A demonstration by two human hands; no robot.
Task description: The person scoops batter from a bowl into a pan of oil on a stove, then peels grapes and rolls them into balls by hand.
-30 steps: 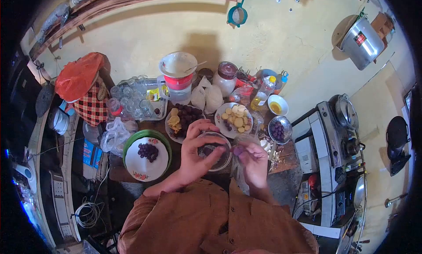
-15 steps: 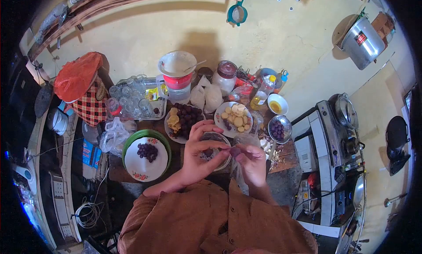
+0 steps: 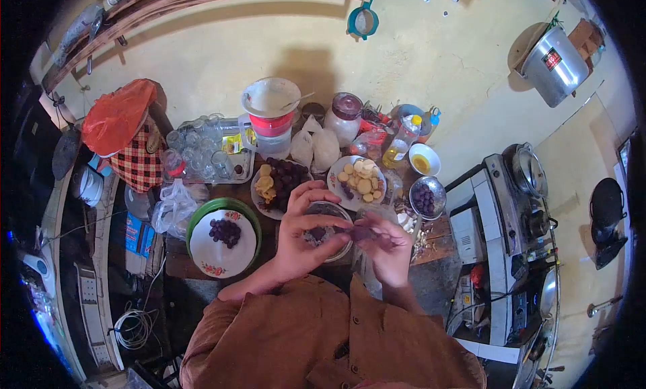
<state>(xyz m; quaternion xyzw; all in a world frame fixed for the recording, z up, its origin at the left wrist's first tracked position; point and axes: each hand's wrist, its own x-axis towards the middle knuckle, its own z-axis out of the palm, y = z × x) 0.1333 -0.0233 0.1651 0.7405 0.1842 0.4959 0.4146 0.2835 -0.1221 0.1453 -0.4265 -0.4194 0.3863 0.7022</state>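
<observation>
In front of my chest, both hands meet around a small dark purple ball [image 3: 361, 233] that looks like dough. My right hand [image 3: 390, 253] pinches it between thumb and fingers. The thumb and index finger of my left hand [image 3: 300, 238] press at its left side, with the other fingers raised. Below my hands is a clear bowl [image 3: 336, 256], partly hidden, with another dark purple lump [image 3: 317, 234] in it. A white floral plate [image 3: 205, 254] on the left bears a cluster of small purple balls [image 3: 225, 234].
Behind my hands stand a plate of larger purple and yellow lumps [image 3: 264, 185], a plate of pale yellow pieces [image 3: 363, 180] and a metal bowl of purple balls [image 3: 424, 200]. Glasses [image 3: 198, 150], an oil bottle [image 3: 402, 143] and a jar [image 3: 344, 120] line the back. A stove [image 3: 505, 201] is right.
My right hand has shifted slightly, its fingers curling further over the purple ball and covering more of it. My left hand stays almost in place.
</observation>
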